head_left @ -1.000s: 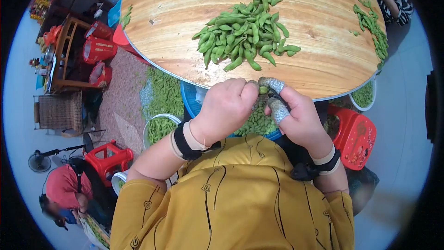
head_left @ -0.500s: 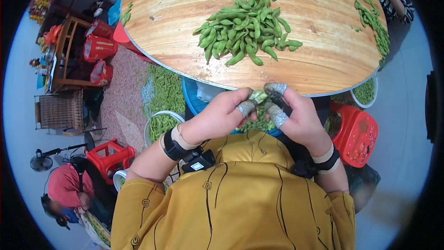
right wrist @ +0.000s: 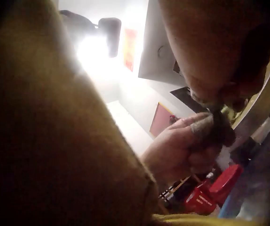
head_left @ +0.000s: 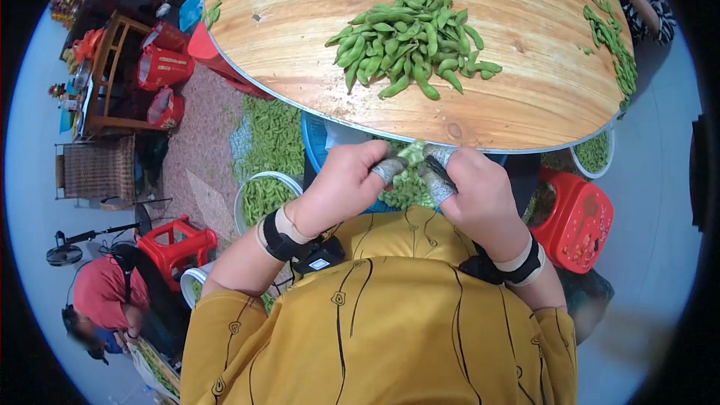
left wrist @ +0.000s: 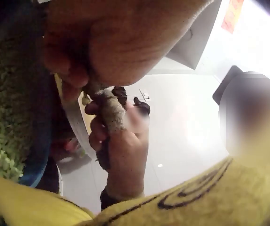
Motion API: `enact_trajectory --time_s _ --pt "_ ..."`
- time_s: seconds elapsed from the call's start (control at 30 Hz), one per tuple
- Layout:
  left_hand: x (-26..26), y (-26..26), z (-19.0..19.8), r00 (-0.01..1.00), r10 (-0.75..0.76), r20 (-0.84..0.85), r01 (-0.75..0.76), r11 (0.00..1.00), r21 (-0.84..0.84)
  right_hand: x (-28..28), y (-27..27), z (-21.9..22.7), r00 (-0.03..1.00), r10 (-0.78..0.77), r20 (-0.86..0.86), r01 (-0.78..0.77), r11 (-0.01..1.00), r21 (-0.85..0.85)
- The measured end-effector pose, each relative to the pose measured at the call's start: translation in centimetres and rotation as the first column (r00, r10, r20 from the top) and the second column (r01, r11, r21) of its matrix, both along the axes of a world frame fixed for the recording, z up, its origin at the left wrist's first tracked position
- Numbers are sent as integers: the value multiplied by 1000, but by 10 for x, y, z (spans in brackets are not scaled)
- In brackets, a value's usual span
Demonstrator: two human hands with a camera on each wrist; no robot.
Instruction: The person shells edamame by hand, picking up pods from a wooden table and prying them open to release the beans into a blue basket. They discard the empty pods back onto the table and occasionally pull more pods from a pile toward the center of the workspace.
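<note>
Over a blue basin (head_left: 313,139) of shelled green beans (head_left: 405,193), both hands are close together at the table's front edge. The left hand (head_left: 341,184), its thumb wrapped in grey tape, pinches a pale green soybean pod (head_left: 411,153), blurred between the hands. From the other side the right hand (head_left: 484,191), thumb and forefinger taped, holds the pod with curled fingers. In the right wrist view a bit of the green pod (right wrist: 227,113) shows where the fingertips meet; the fingers hide most of it. A heap of whole soybean pods (head_left: 409,45) lies on the round wooden table (head_left: 300,67).
White buckets of pods (head_left: 264,201) and of green beans (head_left: 594,154) stand left and right. Red stools (head_left: 176,244) and a red seat (head_left: 581,225) flank the person. More pods (head_left: 274,135) cover the floor at left. Other people are at lower left and upper right.
The left hand has turned from knuckles up to showing its taped thumb, and has drawn slightly left, widening the gap between the hands. The view has shifted slightly.
</note>
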State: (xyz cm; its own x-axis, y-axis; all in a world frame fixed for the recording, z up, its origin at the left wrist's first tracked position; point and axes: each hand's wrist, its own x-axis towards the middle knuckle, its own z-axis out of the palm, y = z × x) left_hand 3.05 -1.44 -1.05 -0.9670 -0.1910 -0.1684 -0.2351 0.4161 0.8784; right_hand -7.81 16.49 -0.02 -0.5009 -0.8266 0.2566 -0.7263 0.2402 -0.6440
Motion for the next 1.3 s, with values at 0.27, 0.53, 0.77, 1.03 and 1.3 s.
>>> enact_trajectory --time_s 0.27,0.53,0.77,1.03,1.3 --pt "-1 0 17 882 -376 -283 365 926 -93 -18 -1 21 610 18 792 -172 979 111" --pt "33 -46 17 874 -475 97 485 855 -184 -19 -12 3 947 227 229 -239 971 28" --pt "46 -43 17 926 -119 357 337 687 -644 -48 -47 -7 969 -192 -155 175 978 -115" --pt "-49 -6 36 771 -349 -532 -182 680 -710 -43 -16 23 782 1 624 72 993 -92" --pt "-48 -5 22 987 -118 -109 149 928 341 -30 7 25 602 -40 798 163 984 -73"
